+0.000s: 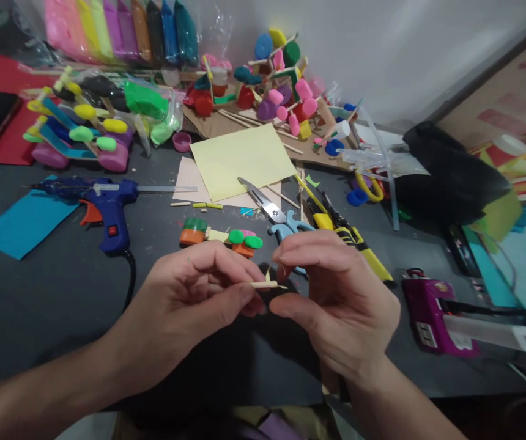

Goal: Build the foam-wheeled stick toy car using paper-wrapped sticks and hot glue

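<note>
My left hand (pixel 189 299) pinches a thin wooden stick (pixel 265 284) between thumb and fingers, low over the dark table. My right hand (pixel 336 293) meets it from the right, fingers curled and closed on the stick's other end, where a small pale yellow scrap sticks up. Just behind my hands lie blue-handled scissors (pixel 274 217) and a small model of bottle caps and sticks (pixel 221 235).
A blue glue gun (pixel 104 205) lies left. A yellow paper sheet (pixel 242 160) sits centre back, with a yellow-black cutter (pixel 350 238) to its right. Colourful cap-and-stick models (pixel 84 134) and clay packs (pixel 120 30) line the back. A purple glue gun (pixel 432 315) rests right.
</note>
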### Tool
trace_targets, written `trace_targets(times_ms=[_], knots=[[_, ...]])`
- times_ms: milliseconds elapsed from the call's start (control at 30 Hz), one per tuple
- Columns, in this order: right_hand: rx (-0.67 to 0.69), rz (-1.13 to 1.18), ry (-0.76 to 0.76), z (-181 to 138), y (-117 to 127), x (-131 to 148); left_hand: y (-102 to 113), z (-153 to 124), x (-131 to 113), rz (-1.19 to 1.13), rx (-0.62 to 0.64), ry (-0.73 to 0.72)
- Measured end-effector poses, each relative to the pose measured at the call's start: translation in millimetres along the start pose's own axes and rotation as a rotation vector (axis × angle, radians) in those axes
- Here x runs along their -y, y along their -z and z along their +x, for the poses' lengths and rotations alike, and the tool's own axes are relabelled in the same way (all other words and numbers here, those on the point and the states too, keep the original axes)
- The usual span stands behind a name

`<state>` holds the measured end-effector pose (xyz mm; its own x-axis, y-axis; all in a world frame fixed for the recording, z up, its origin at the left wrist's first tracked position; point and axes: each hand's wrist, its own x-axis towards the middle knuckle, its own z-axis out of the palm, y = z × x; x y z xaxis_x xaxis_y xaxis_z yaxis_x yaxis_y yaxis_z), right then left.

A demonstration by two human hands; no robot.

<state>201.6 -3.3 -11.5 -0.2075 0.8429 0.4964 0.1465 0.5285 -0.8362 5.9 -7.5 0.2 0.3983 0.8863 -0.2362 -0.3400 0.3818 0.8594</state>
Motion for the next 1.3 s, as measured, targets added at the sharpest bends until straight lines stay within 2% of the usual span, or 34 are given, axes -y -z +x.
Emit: trace_targets(times_ms=[133,233,333,467,733,900,1100,1300], knots=[[0.027,0.089,-0.147,0,2,4,4,1,1,-0.038,-0.008,0.026],[0.069,0.109,-0.203,1,2,6,9,2,3,-0.012,0.007,-0.020],[0.084,0.088,-0.204,3,0,6,13,4,6,0.043,0.033,-0.045],[0.081,0.077,-0.168,4,-4,7,12,5,9,0.017,0.056,-0.008],[0.089,0.104,-0.294,2,-5,11,8,7,8,-0.059,0.047,0.083],[0.115,0.116,-0.272,5,-2,12,10,8,7,-0.089,0.048,0.078],[0.080,0.065,-0.238,4,-3,12,9,9,9,-0.084,0.029,0.084],[0.056,0.068,-0.217,3,-5,10,7,10,8,-0.176,0.039,0.108]])
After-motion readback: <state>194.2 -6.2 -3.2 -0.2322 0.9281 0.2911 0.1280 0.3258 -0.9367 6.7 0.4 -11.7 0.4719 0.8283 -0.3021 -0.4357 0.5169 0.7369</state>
